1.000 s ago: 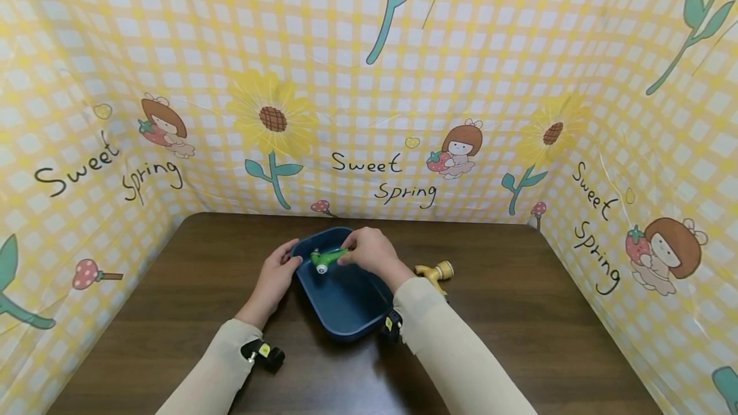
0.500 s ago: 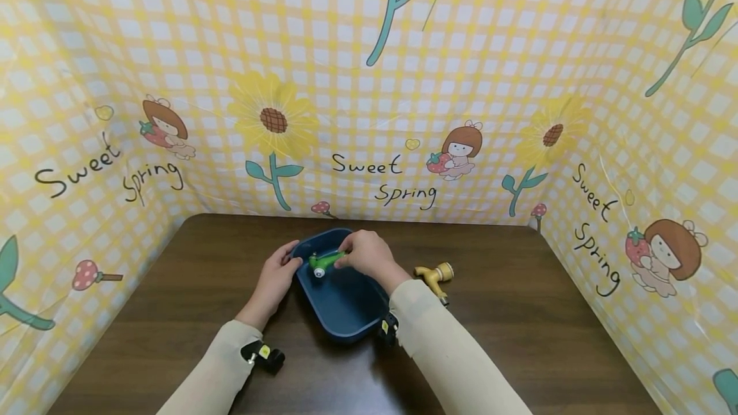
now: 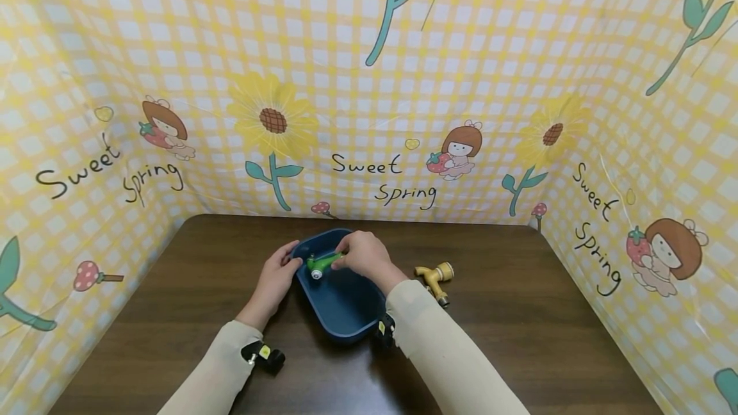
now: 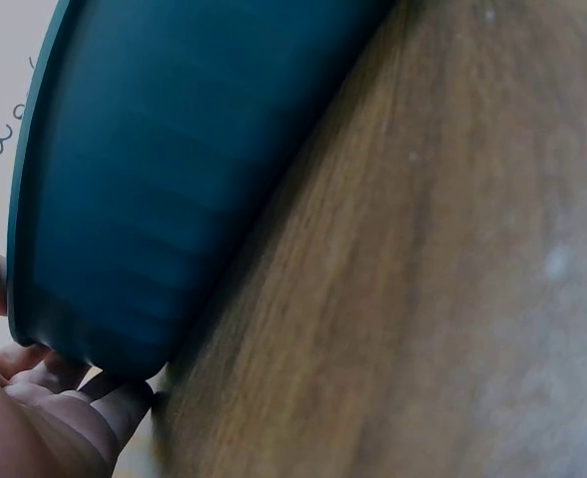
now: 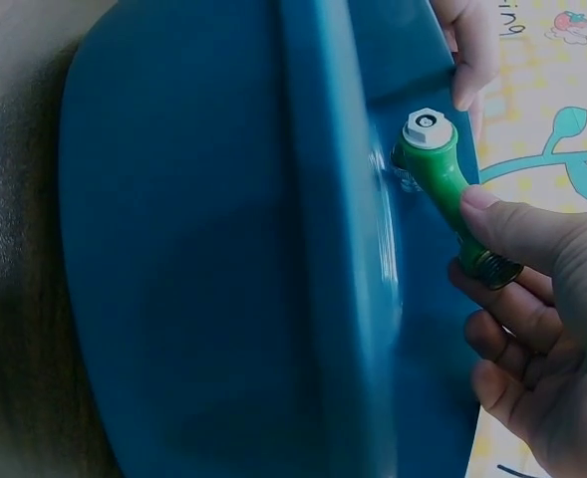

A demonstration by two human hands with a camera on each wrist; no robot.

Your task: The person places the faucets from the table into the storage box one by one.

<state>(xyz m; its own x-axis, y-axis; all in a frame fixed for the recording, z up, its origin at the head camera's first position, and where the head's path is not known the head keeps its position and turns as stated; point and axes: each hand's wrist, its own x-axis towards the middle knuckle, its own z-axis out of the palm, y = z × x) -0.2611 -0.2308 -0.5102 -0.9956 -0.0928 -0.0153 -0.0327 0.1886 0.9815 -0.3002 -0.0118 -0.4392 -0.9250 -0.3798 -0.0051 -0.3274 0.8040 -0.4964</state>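
Observation:
My right hand (image 3: 366,255) pinches a green tap (image 3: 323,264) between thumb and fingers, just inside the far part of a dark blue plastic basin (image 3: 340,332). In the right wrist view the green tap (image 5: 438,174) has a white hexagonal end and a threaded end, which sits at my fingertips. Whether it touches the basin floor, I cannot tell. My left hand (image 3: 277,277) grips the basin's far left corner. Seen from the left wrist, its fingers (image 4: 84,413) curl under the corner of the basin (image 4: 163,189).
A yellow tap (image 3: 436,279) lies on the brown wooden table (image 3: 519,312), right of the basin and near my right forearm. Patterned yellow checked cloth (image 3: 369,114) walls in the back and both sides.
The green tap and my right hand have shifted slightly left and nearer to me, lower into the basin. My left hand has stayed in place on the basin.

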